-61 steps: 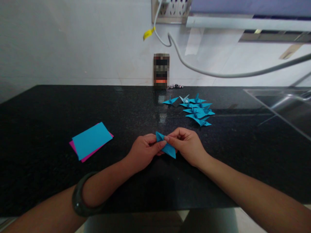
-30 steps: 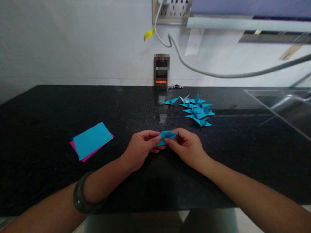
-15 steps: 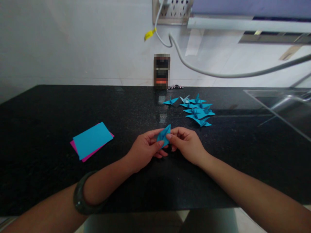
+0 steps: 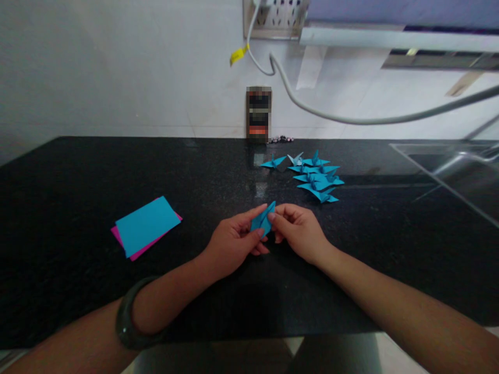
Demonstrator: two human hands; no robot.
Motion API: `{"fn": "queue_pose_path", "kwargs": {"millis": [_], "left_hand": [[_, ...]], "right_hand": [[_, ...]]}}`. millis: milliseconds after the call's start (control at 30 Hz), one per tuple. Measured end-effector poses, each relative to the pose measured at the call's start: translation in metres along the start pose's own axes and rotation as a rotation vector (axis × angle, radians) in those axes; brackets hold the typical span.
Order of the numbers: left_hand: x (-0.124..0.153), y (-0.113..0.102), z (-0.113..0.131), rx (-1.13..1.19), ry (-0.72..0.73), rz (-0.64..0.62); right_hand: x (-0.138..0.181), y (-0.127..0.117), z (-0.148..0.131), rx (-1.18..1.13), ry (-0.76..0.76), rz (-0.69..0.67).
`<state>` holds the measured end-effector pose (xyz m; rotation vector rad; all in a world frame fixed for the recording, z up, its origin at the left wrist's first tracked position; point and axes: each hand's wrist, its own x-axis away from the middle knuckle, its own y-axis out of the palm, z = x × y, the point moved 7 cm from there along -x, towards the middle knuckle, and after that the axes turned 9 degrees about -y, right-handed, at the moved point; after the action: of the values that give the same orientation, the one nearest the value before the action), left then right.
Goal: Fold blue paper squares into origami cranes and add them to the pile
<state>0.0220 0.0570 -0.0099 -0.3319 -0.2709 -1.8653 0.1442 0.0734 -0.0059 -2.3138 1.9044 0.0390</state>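
A small folded piece of blue paper, diamond-shaped with a pointed upper tip, is held between both hands just above the dark countertop. My left hand pinches its lower left side, thumb on top and fingers beneath. On the right edge, the thumb and fingertips of my right hand close on the paper. Part of the paper is hidden under the thumbs. Beyond my right hand lie several blue folded paper cranes, with a paler crane at the back of the group.
To the left rests a stack of blue sheets over pink sheets. Against the wall stands a phone-shaped object, its front blurred. A grey cable hangs across the wall, and a sink is set in at the right.
The folded paper has turned slightly in my fingers, and my left index finger lies further along its upper edge. Both hands keep their hold.
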Motion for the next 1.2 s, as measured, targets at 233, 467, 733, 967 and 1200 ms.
{"fn": "queue_pose_path", "kwargs": {"millis": [233,467,733,967,1200], "left_hand": [[0.0,0.0,0.001,-0.001,-0.002,0.004],[-0.001,-0.002,0.0,-0.019,-0.019,0.018],[0.001,-0.003,-0.002,-0.05,-0.004,0.026],[0.001,-0.003,0.0,-0.062,0.029,0.031],[0.003,-0.002,0.002,-0.054,0.044,0.015]], "right_hand": [[0.001,-0.003,-0.001,0.079,-0.028,0.016],[0.001,-0.011,-0.007,0.21,-0.089,0.105],[0.001,-0.009,-0.006,0.162,-0.066,0.096],[0.001,-0.011,-0.009,0.179,-0.079,0.118],[-0.001,-0.008,-0.006,0.066,-0.069,0.088]]}}
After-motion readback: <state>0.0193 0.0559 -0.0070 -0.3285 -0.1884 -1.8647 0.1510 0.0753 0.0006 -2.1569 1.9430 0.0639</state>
